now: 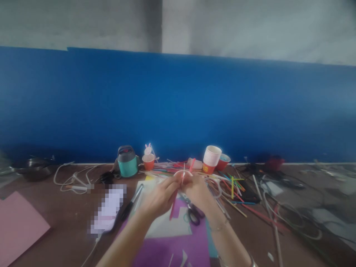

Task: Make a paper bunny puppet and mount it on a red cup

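Two hands are positioned over the far part of one purple sheet [172, 252]. One white-rimmed piece [183, 172] is held beyond that sheet, between the left hand [167, 193] and the right hand [196, 191]. The fingers of both hands are drawn together and pinched on this piece; which fingertips bear on it cannot be told owing to blur. One pink stick [173, 207] is seen passing between the hands, its lower end above the purple sheet.

One pair of scissors [194, 218] and one white sheet [164, 230] are laid on the purple sheet. To its left, one phone [108, 211] and, farther out, one pink sheet [20, 230] are placed. Beyond its far left corner, one teal container [127, 167] and one red cup [148, 164] are stood. Beyond its far right corner, one stack of cups [213, 157] and one red bowl [223, 162] are stood. Numerous coloured sticks [239, 211] are scattered to its right; their number cannot be counted.
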Tool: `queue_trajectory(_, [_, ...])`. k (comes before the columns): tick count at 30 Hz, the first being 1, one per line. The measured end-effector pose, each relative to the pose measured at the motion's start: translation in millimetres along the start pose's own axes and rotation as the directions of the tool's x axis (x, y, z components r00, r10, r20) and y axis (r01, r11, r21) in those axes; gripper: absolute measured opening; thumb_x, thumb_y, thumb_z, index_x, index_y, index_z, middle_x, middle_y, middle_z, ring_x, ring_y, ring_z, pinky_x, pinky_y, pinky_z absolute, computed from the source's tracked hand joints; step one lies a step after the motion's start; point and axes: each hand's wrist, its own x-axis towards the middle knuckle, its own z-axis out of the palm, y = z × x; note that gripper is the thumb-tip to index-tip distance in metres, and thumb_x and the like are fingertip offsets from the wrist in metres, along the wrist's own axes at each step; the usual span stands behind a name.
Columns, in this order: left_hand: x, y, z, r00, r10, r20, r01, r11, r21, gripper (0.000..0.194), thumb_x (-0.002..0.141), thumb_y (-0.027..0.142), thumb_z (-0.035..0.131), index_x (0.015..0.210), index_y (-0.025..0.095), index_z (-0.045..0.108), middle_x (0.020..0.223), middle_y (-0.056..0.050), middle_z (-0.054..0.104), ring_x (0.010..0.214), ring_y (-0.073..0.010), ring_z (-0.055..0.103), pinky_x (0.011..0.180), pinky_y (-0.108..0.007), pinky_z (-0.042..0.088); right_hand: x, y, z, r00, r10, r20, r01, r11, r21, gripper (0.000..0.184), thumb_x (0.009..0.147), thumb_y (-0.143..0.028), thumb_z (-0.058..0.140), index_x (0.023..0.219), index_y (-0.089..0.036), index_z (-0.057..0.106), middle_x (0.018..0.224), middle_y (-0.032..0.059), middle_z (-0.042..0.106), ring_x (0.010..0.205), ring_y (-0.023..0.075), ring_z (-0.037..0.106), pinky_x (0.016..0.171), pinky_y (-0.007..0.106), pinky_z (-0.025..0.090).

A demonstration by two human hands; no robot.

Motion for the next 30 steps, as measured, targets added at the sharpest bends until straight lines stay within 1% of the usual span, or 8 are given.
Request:
queue_trajectory(2, [0.4,-1.0,-1.1,1.000,0.004,0.022,-0.004,1.000,0.030,0.022,0.092,0.012,0.040,0.106,0.019,0.056,0.113,-0.010,0.062,0.101,-0.0198,0.061,0.082,-0.032,0.052,1.0,1.6,0.1,1.000,0.022,-0.015,-0.022,1.000,-0.013,0.009,0.072,-0.018,0.060,0.068,-0.020,0.068,0.074,0.0051,0.067,0.085,0.0221,0.061,0.074,0.030,0.045])
queue_trajectory(5, [0.8,-0.7,-1.8,0.999,0.002,0.048,-0.004,0.998,0.057,0.020,0.094,0.013,0.039,0.103,0.019,0.056,0.104,-0.009,0.065,0.092,-0.0188,0.063,0.077,-0.030,0.053,1.3,2.4,-0.2,0.999,0.036,-0.016,-0.036,0.999,-0.019,0.006,0.071,-0.022,0.063,0.071,-0.020,0.068,0.078,0.0050,0.067,0.088,0.0229,0.061,0.074,0.030,0.045])
queue_trajectory(10, [0.8,1.4,-0.8,0.996,-0.020,0.084,0.017,0.999,0.046,0.021,0.095,0.014,0.036,0.094,0.019,0.057,0.101,-0.008,0.066,0.091,-0.0174,0.063,0.079,-0.029,0.052,-0.1,2.3,-2.9,0.999,0.046,0.012,-0.045,0.995,-0.091,0.006,0.072,-0.020,0.063,0.068,-0.019,0.068,0.080,0.0054,0.066,0.088,0.0233,0.060,0.072,0.030,0.043])
queue_trajectory(13, [1.1,1.4,-0.6,0.995,-0.028,0.098,0.025,0.999,0.035,0.022,0.094,0.013,0.037,0.100,0.019,0.058,0.101,-0.008,0.065,0.093,-0.0181,0.062,0.080,-0.029,0.052,-2.2,-2.2,-2.6,0.999,0.043,0.030,-0.037,0.984,-0.173,0.008,0.074,-0.019,0.062,0.070,-0.018,0.068,0.086,0.0080,0.065,0.090,0.0239,0.058,0.073,0.031,0.041])
queue_trajectory(16, [1.9,1.5,-1.6,0.992,-0.046,0.119,0.044,0.999,0.016,0.024,0.093,0.013,0.039,0.105,0.019,0.059,0.100,-0.009,0.065,0.094,-0.0190,0.062,0.081,-0.030,0.052,-4.6,-8.6,-1.4,0.999,0.036,0.004,-0.034,0.966,-0.255,0.010,0.077,-0.017,0.058,0.079,-0.017,0.068,0.096,0.0109,0.063,0.094,0.0253,0.055,0.076,0.033,0.039])
queue_trajectory(19, [2.2,1.9,-2.6,0.990,-0.056,0.128,0.057,0.998,0.001,0.026,0.093,0.011,0.038,0.105,0.018,0.060,0.099,-0.009,0.065,0.094,-0.0193,0.062,0.081,-0.030,0.052,-5.0,-9.8,-1.8,1.000,0.019,0.015,-0.014,0.963,-0.269,0.015,0.076,-0.014,0.058,0.087,-0.018,0.067,0.099,0.0103,0.061,0.095,0.0243,0.053,0.077,0.033,0.037])
queue_trajectory(26, [1.5,3.5,-1.4,0.984,-0.086,0.155,0.093,0.995,-0.036,0.026,0.095,0.016,0.038,0.103,0.020,0.063,0.103,-0.007,0.065,0.091,-0.0170,0.063,0.081,-0.027,0.052,-1.5,0.5,-7.2,0.996,0.023,0.092,-0.003,0.979,-0.204,0.007,0.074,-0.017,0.060,0.071,-0.019,0.066,0.089,0.0065,0.064,0.086,0.0205,0.057,0.070,0.028,0.039])
queue_trajectory(30, [2.7,6.5,0.5,0.979,-0.098,0.177,0.105,0.994,-0.029,0.026,0.096,0.021,0.038,0.106,0.020,0.062,0.108,-0.009,0.065,0.095,-0.0190,0.063,0.082,-0.029,0.052,-4.1,-4.1,-9.2,0.996,0.048,0.069,-0.029,0.968,-0.250,0.008,0.073,-0.017,0.060,0.070,-0.020,0.067,0.087,0.0063,0.066,0.086,0.0209,0.058,0.070,0.028,0.039])
